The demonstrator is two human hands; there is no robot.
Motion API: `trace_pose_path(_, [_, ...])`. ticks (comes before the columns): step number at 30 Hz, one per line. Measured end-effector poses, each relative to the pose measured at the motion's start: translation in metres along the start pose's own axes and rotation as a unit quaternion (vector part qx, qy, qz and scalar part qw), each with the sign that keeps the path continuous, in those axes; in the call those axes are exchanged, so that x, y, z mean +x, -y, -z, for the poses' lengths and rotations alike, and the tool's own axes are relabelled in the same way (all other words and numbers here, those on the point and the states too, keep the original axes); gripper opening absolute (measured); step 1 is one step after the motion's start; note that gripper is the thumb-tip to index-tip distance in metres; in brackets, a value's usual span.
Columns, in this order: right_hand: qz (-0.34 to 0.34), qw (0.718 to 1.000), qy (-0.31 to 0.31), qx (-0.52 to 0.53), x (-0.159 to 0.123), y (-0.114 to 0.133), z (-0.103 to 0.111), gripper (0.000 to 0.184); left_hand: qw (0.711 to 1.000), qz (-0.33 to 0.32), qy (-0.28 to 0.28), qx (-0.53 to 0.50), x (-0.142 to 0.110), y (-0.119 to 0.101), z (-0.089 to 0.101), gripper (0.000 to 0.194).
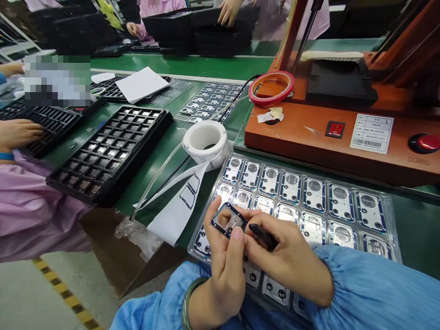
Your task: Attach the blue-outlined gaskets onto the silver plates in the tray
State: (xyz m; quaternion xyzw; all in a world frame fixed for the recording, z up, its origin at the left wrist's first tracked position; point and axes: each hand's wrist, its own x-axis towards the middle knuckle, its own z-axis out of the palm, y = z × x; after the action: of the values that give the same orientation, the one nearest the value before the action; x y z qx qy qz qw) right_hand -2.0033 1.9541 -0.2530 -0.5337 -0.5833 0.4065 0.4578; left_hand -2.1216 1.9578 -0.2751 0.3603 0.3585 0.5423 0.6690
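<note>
Green counter [417, 224] fills a workroom, and at its far side persons in pink clothes [160, 9] stand by stacked black trays [206, 34]. The left hand [220, 261] is closed narrowly on a small framed plate [228, 220], pinching it above a clear tray [394, 233] of similar plates. The right hand [285, 252] grips a black tool [263, 236], with its fingertips close to the plate's right side.

Beyond the clear tray stands an orange machine [299, 137], which blocks the way at the far right; a red tape roll [253, 95] rests against its corner. Near the tray's upper left corner is a white roll [219, 153], and its loose strip [173, 220] hangs toward the near edge, beside a cardboard box [113, 247]. Farther left lies a black compartment tray [135, 169], then a co-worker's hand [20, 133]. Some free green surface lies between this tray and the white roll, and also right of the clear tray.
</note>
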Motion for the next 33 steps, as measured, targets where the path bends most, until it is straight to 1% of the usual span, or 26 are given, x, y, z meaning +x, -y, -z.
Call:
trace_pose_path(2, [0.000,1.000,0.002,0.003,0.000,0.000,0.000,0.007,1.000,-0.002,0.005,-0.016,0.001,0.000,0.001,0.045])
trace_pose_path(4, [-0.017,1.000,0.004,0.006,0.001,0.000,0.000,0.006,0.999,-0.003,0.002,-0.035,0.002,0.000,0.000,0.045])
trace_pose_path(7, [-0.084,0.996,0.018,0.013,0.004,0.001,0.000,0.008,0.998,-0.015,-0.016,-0.056,0.005,-0.001,-0.002,0.046])
trace_pose_path(10, [-0.158,0.986,0.041,0.029,0.006,0.000,0.000,0.013,0.998,-0.021,-0.038,-0.050,0.007,-0.002,-0.003,0.048])
trace_pose_path(13, [-0.186,0.980,0.053,0.045,0.007,-0.002,-0.001,0.017,0.998,-0.022,-0.063,-0.023,0.009,-0.002,-0.004,0.050])
trace_pose_path(16, [-0.181,0.980,0.055,0.064,0.007,-0.001,-0.002,0.016,0.997,-0.013,-0.072,-0.009,0.011,-0.002,-0.005,0.054])
trace_pose_path(19, [-0.168,0.982,0.043,0.077,0.007,0.001,-0.002,0.018,0.998,-0.006,-0.060,-0.012,0.014,-0.003,-0.005,0.058])
trace_pose_path(23, [-0.164,0.984,0.021,0.067,0.005,0.000,-0.004,0.014,0.998,-0.020,-0.053,-0.012,0.016,-0.003,-0.004,0.057])
trace_pose_path(25, [-0.155,0.987,0.017,0.048,0.004,-0.004,-0.005,0.011,0.998,-0.028,-0.060,-0.016,0.017,-0.004,-0.004,0.049])
trace_pose_path(29, [-0.111,0.994,0.017,0.012,0.001,-0.009,-0.008,0.007,0.995,-0.051,-0.071,-0.043,0.019,-0.003,-0.005,0.010])
trace_pose_path(30, [-0.095,0.995,0.013,0.005,0.001,-0.009,-0.009,0.007,0.995,-0.063,-0.069,-0.047,0.019,-0.002,-0.005,0.008])
trace_pose_path(33, [-0.041,0.999,-0.007,-0.016,0.000,-0.009,-0.012,0.005,0.993,-0.094,-0.061,-0.033,0.021,0.000,-0.006,0.012])
